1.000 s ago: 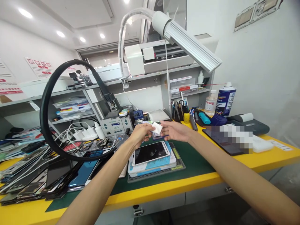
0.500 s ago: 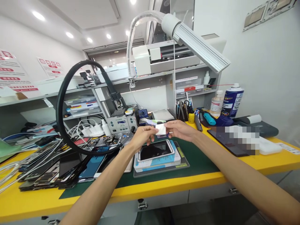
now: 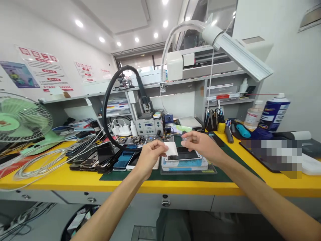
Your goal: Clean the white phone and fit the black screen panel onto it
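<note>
My left hand (image 3: 151,154) pinches a small white square sheet (image 3: 172,149) between thumb and fingers. Whether it is paper, cloth or a flat packet I cannot tell. To its right, my right hand (image 3: 199,144) is apart from the sheet, thumb and forefinger slightly separated, with nothing visible between them. Below the hands lies a white-framed device with a dark screen (image 3: 186,153), partly covered by the sheet. It rests on a blue and white box (image 3: 185,163), which stands on a dark green mat (image 3: 150,174).
Stacked phones and parts (image 3: 87,162) and coiled white cables (image 3: 37,167) cover the left of the yellow bench (image 3: 82,182). A thick black hose (image 3: 104,110) arches up there. A green fan (image 3: 22,117) is farther left. Right: a blue spray can (image 3: 274,112) and a dark tablet (image 3: 260,157).
My right hand has let go of the white sheet and moved off to the right; my left hand keeps it. The sheet now shows larger. The camera view has turned left.
</note>
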`<state>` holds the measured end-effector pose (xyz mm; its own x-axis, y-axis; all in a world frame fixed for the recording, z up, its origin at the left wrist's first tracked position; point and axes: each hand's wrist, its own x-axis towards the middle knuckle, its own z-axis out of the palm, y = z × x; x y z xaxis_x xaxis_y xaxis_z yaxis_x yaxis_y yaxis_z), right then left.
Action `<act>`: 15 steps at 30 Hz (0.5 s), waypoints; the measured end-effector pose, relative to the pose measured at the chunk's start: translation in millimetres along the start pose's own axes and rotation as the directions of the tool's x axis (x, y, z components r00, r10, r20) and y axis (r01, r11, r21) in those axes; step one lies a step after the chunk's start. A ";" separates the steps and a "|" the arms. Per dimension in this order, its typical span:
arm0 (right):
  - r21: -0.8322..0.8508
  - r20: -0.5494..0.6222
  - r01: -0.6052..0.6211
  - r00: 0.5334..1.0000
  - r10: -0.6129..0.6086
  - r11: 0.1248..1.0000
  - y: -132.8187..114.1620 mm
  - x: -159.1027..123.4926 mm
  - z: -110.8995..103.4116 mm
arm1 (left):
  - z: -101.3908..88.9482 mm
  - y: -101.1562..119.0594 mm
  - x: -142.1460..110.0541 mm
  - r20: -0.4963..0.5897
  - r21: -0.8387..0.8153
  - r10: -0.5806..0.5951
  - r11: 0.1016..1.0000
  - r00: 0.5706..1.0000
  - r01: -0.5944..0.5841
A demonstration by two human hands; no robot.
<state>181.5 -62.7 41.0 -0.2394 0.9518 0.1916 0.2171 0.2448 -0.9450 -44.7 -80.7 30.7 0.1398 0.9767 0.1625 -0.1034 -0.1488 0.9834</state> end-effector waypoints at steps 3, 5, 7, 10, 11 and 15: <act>0.002 -0.039 0.035 0.999 -0.034 0.999 -5.9 -34.9 34.2 | -22.7 -0.4 -35.9 -0.112 0.026 -0.005 1.000 0.994 0.008; 0.037 -0.024 0.069 0.997 -0.068 0.997 -4.7 -55.0 60.8 | -38.5 -2.5 -61.8 -0.172 0.064 -0.021 0.997 0.985 0.032; 0.074 0.010 0.113 0.993 -0.114 0.991 -0.2 -69.6 90.0 | -53.4 -5.3 -87.3 -0.228 0.105 -0.042 0.992 0.973 0.067; 0.109 0.126 0.134 0.981 -0.147 0.985 8.3 -82.3 134.2 | -72.3 -8.7 -122.3 -0.304 0.147 -0.085 0.980 0.949 0.135; 0.103 0.174 0.129 0.974 -0.145 0.986 10.5 -84.9 147.3 | -77.5 -9.3 -132.5 -0.327 0.156 -0.098 0.975 0.940 0.156; -0.002 0.250 0.190 0.951 -0.183 0.982 14.4 -91.2 184.7 | -93.7 -8.4 -164.5 -0.404 0.185 -0.124 0.959 0.906 0.214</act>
<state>31.7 -180.0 -39.0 -0.5041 0.8138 0.2890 0.1695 0.4214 -0.8909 -159.2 -225.6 -11.8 -0.2578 0.9662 -0.0073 0.1128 0.0376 0.9929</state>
